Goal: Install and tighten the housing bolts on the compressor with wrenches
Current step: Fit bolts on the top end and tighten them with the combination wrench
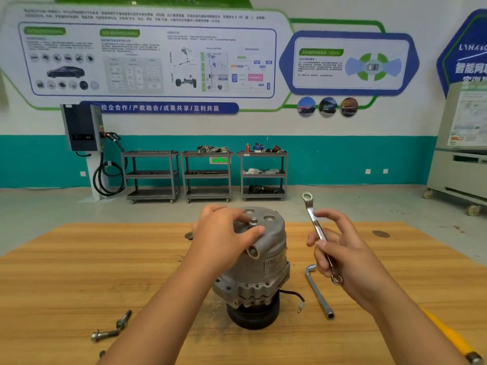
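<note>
A grey cast compressor stands upright on its black pulley in the middle of the wooden table. A bolt sits in the top of its housing. My left hand rests on the top of the housing, with finger and thumb at that bolt. My right hand holds a shiny ring wrench to the right of the compressor, its ring end pointing up and away, clear of the housing.
An L-shaped socket wrench lies on the table right of the compressor. Two loose bolts lie at the front left. A yellow-handled tool lies at the front right. Carts stand by the far wall.
</note>
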`<state>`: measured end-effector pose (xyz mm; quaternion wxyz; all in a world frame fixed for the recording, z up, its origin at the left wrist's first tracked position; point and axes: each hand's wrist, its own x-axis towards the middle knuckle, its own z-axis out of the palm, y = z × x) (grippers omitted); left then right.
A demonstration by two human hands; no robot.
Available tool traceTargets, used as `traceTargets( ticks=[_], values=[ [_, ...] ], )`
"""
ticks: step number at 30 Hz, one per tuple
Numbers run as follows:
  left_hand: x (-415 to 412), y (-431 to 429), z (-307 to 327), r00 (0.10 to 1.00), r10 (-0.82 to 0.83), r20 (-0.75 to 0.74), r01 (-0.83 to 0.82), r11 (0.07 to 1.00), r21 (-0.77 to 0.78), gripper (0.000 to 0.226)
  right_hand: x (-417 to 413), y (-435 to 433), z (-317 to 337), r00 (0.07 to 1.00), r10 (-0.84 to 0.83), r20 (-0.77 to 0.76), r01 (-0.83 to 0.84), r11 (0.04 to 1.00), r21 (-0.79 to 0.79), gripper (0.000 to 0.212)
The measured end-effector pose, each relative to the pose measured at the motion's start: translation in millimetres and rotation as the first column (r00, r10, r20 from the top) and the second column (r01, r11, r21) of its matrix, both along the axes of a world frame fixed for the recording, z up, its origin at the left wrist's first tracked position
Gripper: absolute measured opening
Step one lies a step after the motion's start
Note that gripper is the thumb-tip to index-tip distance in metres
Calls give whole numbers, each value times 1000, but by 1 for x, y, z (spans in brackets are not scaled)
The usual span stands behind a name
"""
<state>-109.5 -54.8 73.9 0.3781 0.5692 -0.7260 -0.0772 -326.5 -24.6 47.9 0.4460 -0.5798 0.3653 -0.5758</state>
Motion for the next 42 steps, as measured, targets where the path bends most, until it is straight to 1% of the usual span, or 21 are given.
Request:
traceTargets(
  ticks=[2, 4, 5, 8, 10, 12, 14, 16, 19, 21, 24, 25, 27, 29, 31, 33, 35, 36, 38, 40, 42],
  values=[
    [2, -1, -3, 996, -41, -77, 45, 997, 56, 28, 11, 3, 17, 992, 107, 67, -105, 994, -34, 39],
    [0, -4, -8, 979, -110, -174, 121, 991, 53, 28, 22, 4, 30, 968, 208, 139, -198, 977, -80, 27],
    [-2, -6, -11, 968, -134, -210, 144, 989, 35, 27, 28, 4, 36, 951, 251, 181, -234, 966, -110, 28],
    [-4, -11, -19, 933, -187, -309, 191, 981, -16, 24, 43, -1, 48, 862, 384, 330, -337, 922, -191, 42],
    [-3, -14, -23, 914, -203, -351, 206, 978, -28, 27, 49, -7, 53, 810, 437, 391, -364, 897, -250, 39],
    [0, -15, -27, 904, -209, -373, 199, 978, -66, 29, 54, -16, 54, 834, 386, 394, -285, 913, -291, 29],
    [2, -16, -30, 903, -224, -366, 202, 974, -99, 31, 56, -25, 53, 878, 269, 396, -155, 943, -295, 23],
    [7, -18, -31, 906, -246, -345, 224, 969, -102, 37, 59, -34, 47, 903, 143, 405, -15, 953, -301, 22],
    [13, -20, -32, 903, -265, -339, 248, 964, -94, 36, 66, -44, 33, 886, -17, 464, 162, 948, -275, 26],
    [12, -18, -38, 892, -254, -375, 221, 967, -131, 41, 72, -50, 24, 861, -113, 495, 254, 940, -229, 31],
    [9, -16, -59, 828, -298, -475, 210, 950, -230, 49, 77, -54, 17, 825, -136, 549, 280, 941, -188, 28],
    [9, -15, -67, 815, -318, -483, 219, 943, -251, 54, 76, -55, 16, 805, -124, 580, 274, 945, -178, 27],
    [9, -15, -76, 820, -326, -471, 219, 938, -270, 65, 76, -58, 15, 776, -104, 622, 263, 950, -169, 24],
    [9, -16, -79, 819, -335, -467, 228, 935, -271, 71, 76, -60, 18, 778, -106, 619, 263, 950, -167, 25],
    [10, -16, -85, 789, -368, -492, 259, 926, -276, 74, 74, -64, 25, 804, -90, 588, 237, 955, -178, 26],
    [11, -17, -92, 752, -397, -526, 278, 915, -294, 73, 68, -67, 31, 838, 15, 545, 126, 967, -220, 25],
    [11, -18, -97, 732, -416, -539, 290, 907, -305, 73, 60, -68, 31, 853, 139, 504, 4, 962, -272, 15],
    [10, -18, -99, 729, -419, -542, 294, 906, -305, 75, 58, -68, 29, 861, 172, 479, -26, 955, -296, 9],
    [11, -20, -102, 721, -416, -554, 293, 908, -299, 78, 56, -68, 21, 888, 192, 418, -47, 942, -333, 7],
    [11, -21, -104, 706, -410, -577, 297, 912, -284, 80, 56, -66, 16, 926, 192, 324, -67, 930, -361, 7],
    [12, -20, -104, 693, -395, -603, 291, 919, -267, 80, 57, -64, 15, 958, 182, 224, -91, 928, -363, 16]
  ],
)
